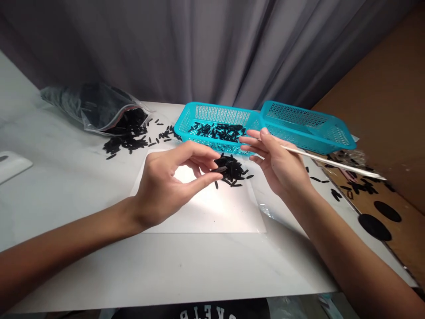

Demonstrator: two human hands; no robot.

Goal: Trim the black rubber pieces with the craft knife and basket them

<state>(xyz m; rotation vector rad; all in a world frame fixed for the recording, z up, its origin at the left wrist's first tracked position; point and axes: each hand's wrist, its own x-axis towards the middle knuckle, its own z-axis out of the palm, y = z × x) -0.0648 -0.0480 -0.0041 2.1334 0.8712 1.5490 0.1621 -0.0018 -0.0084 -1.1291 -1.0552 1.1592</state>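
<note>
Between thumb and fingertips, my left hand (166,184) pinches a small, slim black piece (219,169) with rounded ends. My right hand (283,170) holds a thin white stick (335,160) between thumb and index finger, its long end pointing back to the right; the other fingers are spread. Under and just beyond the left fingertips lies a heap of similar black pieces (232,167) on a white sheet (212,217). More such pieces lie in the turquoise basket (181,126) behind the hands.
A second turquoise basket (307,118) stands at the right. A clear zip bag (93,110) spills black pieces on the table (99,270) at back left. Black discs (374,227) lie on the right, beside scattered pieces. A grey curtain (149,48) hangs behind.
</note>
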